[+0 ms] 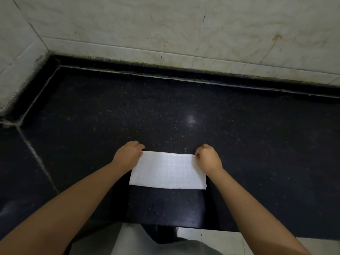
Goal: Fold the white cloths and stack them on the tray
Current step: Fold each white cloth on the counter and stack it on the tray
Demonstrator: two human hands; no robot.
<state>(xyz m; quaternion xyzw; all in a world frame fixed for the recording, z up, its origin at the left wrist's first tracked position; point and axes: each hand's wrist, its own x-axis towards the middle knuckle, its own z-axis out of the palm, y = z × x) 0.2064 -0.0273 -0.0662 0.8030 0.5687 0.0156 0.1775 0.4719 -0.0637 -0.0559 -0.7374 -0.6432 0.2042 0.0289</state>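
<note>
White cloth (168, 171) lying flat on black speckled table (239, 129), near the front edge, folded to a wide rectangle with a faint grid texture. Left hand (128, 153) at the cloth's far left corner, fingers curled under, thumb pinching the corner against them. Right hand (207, 156) at the far right corner, likewise curled into a loose fist and pinching that corner. Far edge stretched taut between the two hands; near edge resting on the table, slightly uneven at the right end. Both forearms bare, reaching in from the lower corners of the view. Bright glare spot on the table beyond the cloth, to the right of centre. Pale marbled wall tiles (165, 24) behind and to the left, meeting the table along a raised black rim. Grout seam running diagonally across the table's left part. Grey fabric and light floor tiles below the front edge.
</note>
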